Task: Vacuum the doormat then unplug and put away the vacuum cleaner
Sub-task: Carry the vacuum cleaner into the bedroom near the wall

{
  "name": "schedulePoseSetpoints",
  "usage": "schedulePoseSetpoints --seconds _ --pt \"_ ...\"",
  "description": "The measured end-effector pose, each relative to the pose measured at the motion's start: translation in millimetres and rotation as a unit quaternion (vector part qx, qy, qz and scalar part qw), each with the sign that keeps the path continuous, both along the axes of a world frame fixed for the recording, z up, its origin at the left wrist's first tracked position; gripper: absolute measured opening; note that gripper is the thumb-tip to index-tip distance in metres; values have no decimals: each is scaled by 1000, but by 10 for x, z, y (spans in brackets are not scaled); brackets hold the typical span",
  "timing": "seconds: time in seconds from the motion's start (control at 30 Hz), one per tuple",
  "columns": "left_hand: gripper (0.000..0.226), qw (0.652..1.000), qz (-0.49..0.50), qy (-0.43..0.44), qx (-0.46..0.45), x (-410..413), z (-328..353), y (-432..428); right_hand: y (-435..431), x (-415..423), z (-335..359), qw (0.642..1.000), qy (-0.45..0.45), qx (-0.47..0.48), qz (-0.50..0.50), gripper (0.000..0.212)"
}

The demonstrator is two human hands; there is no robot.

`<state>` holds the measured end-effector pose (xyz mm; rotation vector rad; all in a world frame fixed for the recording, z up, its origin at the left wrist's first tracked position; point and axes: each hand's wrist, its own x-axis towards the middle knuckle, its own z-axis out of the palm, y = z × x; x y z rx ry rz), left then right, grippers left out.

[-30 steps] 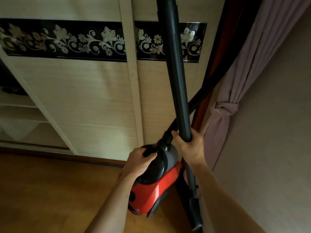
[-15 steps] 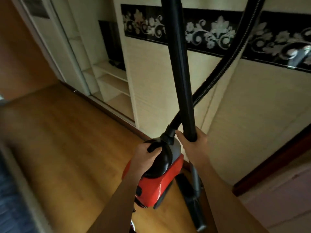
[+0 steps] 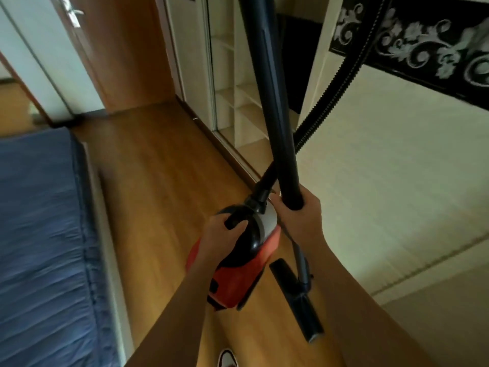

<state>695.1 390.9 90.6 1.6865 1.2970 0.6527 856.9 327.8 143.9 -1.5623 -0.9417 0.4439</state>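
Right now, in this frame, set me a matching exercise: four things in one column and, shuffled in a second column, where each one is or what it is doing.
Column one
1. left hand
2. right hand
3. floor nozzle
4. blue mattress

Column two
A. grips the black wand
B. lies along the left edge of the view
C. grips the top of the red vacuum body
D. sits below the right hand, to the right of the red vacuum body

Pairs: 1-C, 2-A, 3-D, 4-B
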Motion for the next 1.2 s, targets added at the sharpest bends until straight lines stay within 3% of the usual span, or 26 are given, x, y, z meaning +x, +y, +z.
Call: schedulePoseSetpoints --seconds 0.17,0.33,0.47,0.93,1.2 --pt "26 999 46 18 11 -345 -2 669 835 -303 -16 998 -6 13 58 34" --pt "39 993 105 38 29 -603 -37 1268 1587 -463 -121 993 -29 25 109 36" --pt "34 986 156 53 16 -699 -69 1745 2198 -475 -239 988 -29 10 149 33" --pt "15 971 232 63 -13 -101 -124 4085 4988 183 -325 963 39 0 265 46" --pt "28 961 267 69 2 100 -31 5187 6196 365 -313 945 44 1 324 17"
